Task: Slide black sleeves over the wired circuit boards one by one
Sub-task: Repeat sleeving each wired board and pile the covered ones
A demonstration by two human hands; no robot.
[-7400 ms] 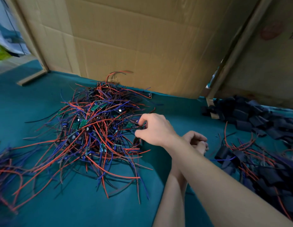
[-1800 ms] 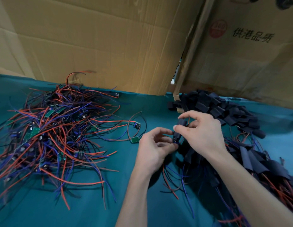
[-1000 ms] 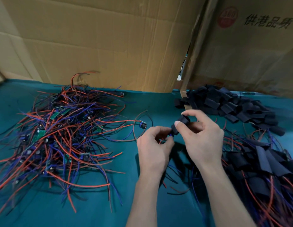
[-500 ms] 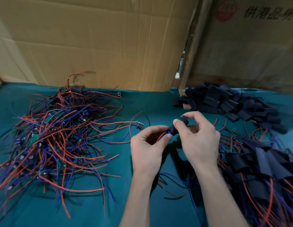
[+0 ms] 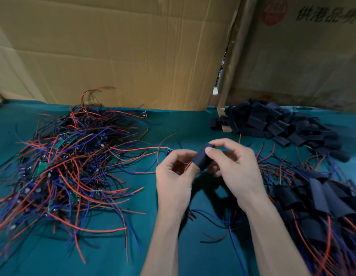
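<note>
Between my two hands I hold a black sleeve above the green cloth. My right hand pinches the sleeve's upper end with thumb and forefinger. My left hand grips the wired circuit board at the sleeve's lower end; the board itself is hidden, and its red and blue wires hang down under my palms. A tangled pile of bare wired circuit boards lies to the left. A heap of loose black sleeves sits at the back right.
Sleeved boards with wires are piled at the right. One loose wired board lies just beyond my left hand. Cardboard panels wall off the back of the green cloth.
Since the earliest frame I took a board from the left pile and brought it to the middle. Over the last second the sleeve has slid further down toward my left hand.
</note>
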